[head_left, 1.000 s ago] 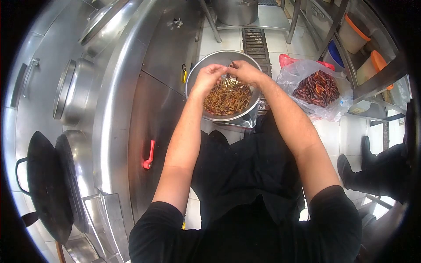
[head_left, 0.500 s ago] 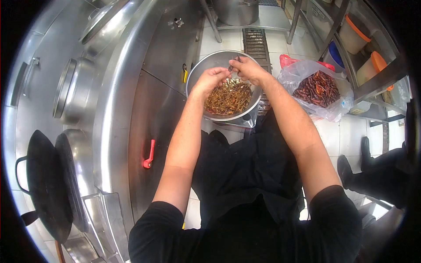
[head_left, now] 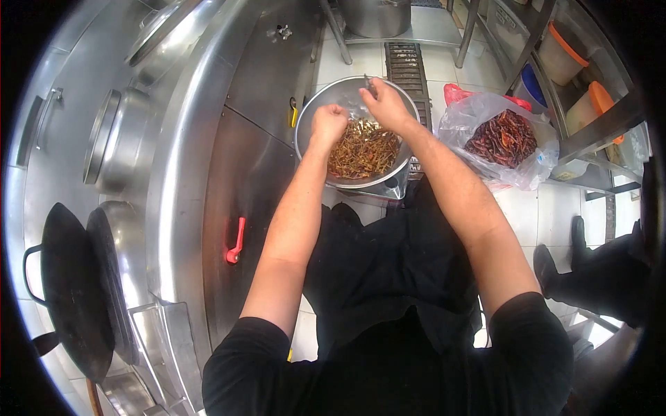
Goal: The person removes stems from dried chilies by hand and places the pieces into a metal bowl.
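A wide metal bowl (head_left: 303, 114) in front of me holds a heap of brownish-green chili stems (head_left: 364, 154) with pale seeds among them. Over its left side is my left hand (head_left: 330, 123), fingers curled closed; whatever they hold, if anything, is hidden. My right hand (head_left: 387, 105) is above the bowl's far right part, pinching a slim dark piece (head_left: 367, 82) that looks like a dried chili. To the right, a clear plastic bag (head_left: 458, 128) lies open on the floor, full of dark red dried chilies (head_left: 503, 139).
A steel counter front with a red lever handle (head_left: 236, 241) runs along my left. Woks (head_left: 73, 291) sit at far left. A floor drain grate (head_left: 406, 66) passes behind the bowl. Shelving with tubs (head_left: 560, 54) stands right, near another person's shoes (head_left: 546, 267).
My hands have moved apart from each other. The left has drawn back a little leftward with its fingers curled, and the right has shifted slightly up, still with the dark piece.
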### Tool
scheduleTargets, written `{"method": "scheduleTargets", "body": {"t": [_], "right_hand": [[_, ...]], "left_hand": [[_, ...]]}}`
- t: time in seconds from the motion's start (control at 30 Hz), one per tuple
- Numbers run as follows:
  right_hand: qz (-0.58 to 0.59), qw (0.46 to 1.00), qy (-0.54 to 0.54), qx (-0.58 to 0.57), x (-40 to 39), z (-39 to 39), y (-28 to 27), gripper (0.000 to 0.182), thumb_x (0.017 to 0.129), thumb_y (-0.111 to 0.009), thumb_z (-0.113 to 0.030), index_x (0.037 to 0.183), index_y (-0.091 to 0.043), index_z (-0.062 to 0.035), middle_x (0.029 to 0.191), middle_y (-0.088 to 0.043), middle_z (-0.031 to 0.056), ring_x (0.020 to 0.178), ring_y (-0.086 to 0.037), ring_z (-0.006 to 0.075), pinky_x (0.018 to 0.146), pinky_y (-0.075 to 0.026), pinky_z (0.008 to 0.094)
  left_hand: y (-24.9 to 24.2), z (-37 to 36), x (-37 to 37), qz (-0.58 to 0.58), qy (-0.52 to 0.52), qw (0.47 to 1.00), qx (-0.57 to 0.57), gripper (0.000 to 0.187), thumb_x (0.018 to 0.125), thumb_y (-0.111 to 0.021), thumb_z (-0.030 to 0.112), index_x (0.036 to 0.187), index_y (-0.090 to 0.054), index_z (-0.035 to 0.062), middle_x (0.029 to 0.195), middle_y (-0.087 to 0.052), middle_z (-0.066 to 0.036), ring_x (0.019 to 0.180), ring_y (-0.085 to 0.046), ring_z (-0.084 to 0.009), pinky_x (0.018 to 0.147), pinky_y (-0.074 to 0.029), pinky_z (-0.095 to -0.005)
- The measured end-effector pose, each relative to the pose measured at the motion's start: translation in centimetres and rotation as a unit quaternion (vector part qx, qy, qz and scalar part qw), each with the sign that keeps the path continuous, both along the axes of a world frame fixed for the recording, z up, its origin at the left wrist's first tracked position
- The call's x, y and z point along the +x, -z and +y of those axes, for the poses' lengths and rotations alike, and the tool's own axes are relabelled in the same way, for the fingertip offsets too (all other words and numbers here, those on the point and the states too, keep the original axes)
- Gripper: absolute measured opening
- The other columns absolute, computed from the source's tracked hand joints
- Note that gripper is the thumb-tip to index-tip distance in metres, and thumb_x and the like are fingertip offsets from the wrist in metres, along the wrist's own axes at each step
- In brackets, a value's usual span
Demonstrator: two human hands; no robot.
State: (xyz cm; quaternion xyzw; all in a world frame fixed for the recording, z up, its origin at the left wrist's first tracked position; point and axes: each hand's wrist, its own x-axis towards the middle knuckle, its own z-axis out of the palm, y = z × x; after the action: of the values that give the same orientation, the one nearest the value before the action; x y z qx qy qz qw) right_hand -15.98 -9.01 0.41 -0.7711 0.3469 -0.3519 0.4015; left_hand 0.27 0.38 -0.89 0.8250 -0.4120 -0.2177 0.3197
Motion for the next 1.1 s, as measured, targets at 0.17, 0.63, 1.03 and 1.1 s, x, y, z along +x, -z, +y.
{"method": "scheduleTargets", "body": {"t": [0.17,0.63,1.03,1.1], "right_hand": [[-0.012,0.991,-0.026,0.128,-1.2,-0.2,-0.6,0.041,0.099,-0.06,-0.033,0.122,-0.063,0.0004,0.104,-0.071,0.0227,0.096,-0.069,0.0337,0.086,-0.052,0.0426],[0.011,0.97,-0.079,0.231,-0.9,-0.9,0.1,0.045,0.099,-0.06,-0.03,0.13,-0.062,0.0036,0.108,-0.072,0.0203,0.103,-0.068,0.0272,0.093,-0.05,0.0402],[-0.008,0.981,-0.145,0.125,0.1,-0.1,1.3,0.04,0.099,-0.065,-0.034,0.122,-0.065,-0.0017,0.104,-0.072,0.0159,0.096,-0.067,0.0244,0.087,-0.052,0.0391],[-0.024,0.981,-0.125,0.144,0.0,-0.2,1.1,0.037,0.098,-0.066,-0.034,0.117,-0.066,-0.0015,0.099,-0.073,0.0142,0.093,-0.067,0.024,0.085,-0.052,0.0392]], "left_hand": [[0.3,1.7,1.3,-0.251,0.037,0.958,0.13,0.029,0.086,-0.073,0.018,0.114,-0.077,0.0192,0.124,-0.072,-0.01,0.118,-0.067,-0.0289,0.101,-0.054,-0.042],[-1.0,1.7,2.2,-0.057,0.054,0.992,0.095,0.017,0.087,-0.077,0.02,0.098,-0.081,0.0076,0.098,-0.078,-0.01,0.086,-0.073,-0.02,0.081,-0.056,-0.035],[-3.1,1.4,-0.5,0.215,0.116,0.969,-0.034,0.016,0.096,-0.074,0.02,0.101,-0.076,0.0047,0.082,-0.073,0.001,0.061,-0.054,-0.0027,0.056,-0.043,-0.0194],[-3.3,1.5,-0.7,0.257,0.117,0.958,-0.05,0.016,0.097,-0.073,0.02,0.101,-0.076,0.0048,0.082,-0.073,0.0,0.062,-0.055,-0.0027,0.056,-0.043,-0.0194]]}}
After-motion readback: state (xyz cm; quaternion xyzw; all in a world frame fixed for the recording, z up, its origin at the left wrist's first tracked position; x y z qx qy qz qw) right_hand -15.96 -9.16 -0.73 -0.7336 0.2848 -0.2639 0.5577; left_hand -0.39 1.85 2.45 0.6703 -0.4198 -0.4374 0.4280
